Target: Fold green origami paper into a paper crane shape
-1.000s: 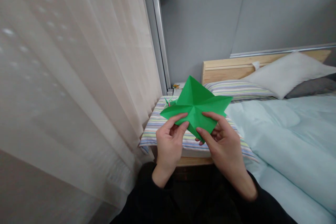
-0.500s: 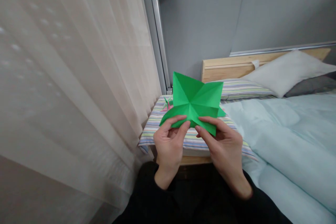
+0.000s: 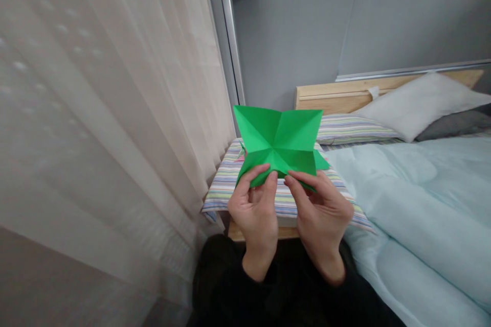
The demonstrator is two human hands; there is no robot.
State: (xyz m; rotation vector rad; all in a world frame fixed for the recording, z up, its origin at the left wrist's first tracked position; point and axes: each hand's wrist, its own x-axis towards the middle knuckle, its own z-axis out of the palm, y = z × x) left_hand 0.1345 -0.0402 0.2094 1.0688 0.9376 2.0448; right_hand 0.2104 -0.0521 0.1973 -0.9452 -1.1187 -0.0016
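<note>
From the head camera, the sheet of green origami paper (image 3: pixel 278 140) now looks flatter and squarer than it did a moment ago. Its upper edge runs almost straight, where earlier it rose in star-like points. Crease lines radiate from its centre, and one small point sticks out at the right. The left hand (image 3: pixel 255 209) and right hand (image 3: pixel 320 209) have drawn closer together, and both are closed on the sheet's lower edge, pinching it between thumbs and fingers. The black sleeves (image 3: pixel 268 299) have come inward with them.

The paper is held in the air above a striped pillow (image 3: pixel 230 191), overlapping it in view. A small folded paper figure (image 3: pixel 241 150) on that pillow is now mostly hidden behind the sheet, with only a sliver showing at its left edge. To the right lies a pale blue duvet (image 3: pixel 422 214). Beyond are a wooden headboard (image 3: pixel 337 94) and a white pillow (image 3: pixel 418 102), with a sheer curtain (image 3: pixel 95 112) along the left.
</note>
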